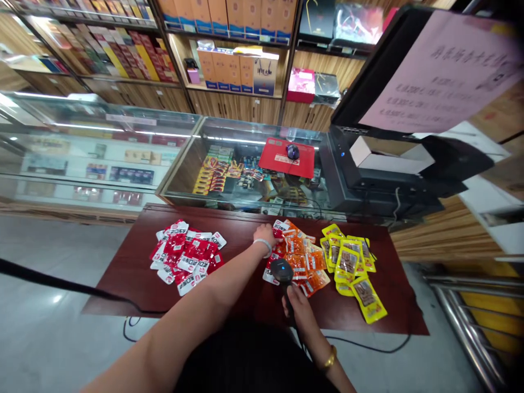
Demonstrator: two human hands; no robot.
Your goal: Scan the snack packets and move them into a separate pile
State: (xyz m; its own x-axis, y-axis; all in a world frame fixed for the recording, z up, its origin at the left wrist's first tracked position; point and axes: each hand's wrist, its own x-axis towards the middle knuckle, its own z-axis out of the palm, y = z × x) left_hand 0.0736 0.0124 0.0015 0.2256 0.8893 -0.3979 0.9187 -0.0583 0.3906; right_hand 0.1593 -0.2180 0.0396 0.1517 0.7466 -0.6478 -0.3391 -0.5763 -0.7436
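Note:
My left hand [266, 234] reaches across the dark red tabletop [241, 262], its fingers curled at the edge of a red and white snack packet [278, 233]. In my right hand [300, 305] is a black handheld barcode scanner [282, 271] with a small blue light, its head over the packets. Orange snack packets [295, 245] lie overlapping beside the red ones under the scanner. To the left is a loose heap of red and white packets [186, 254]. Yellow snack packets [349, 261] are piled on the right.
Behind the table stands a glass display counter [229, 191] with a red mouse pad [272, 155] and a mouse [292, 152] on top. A monitor [380, 65] rises at right, above an open white box [391, 155]. A black cable [368, 348] hangs below the table edge.

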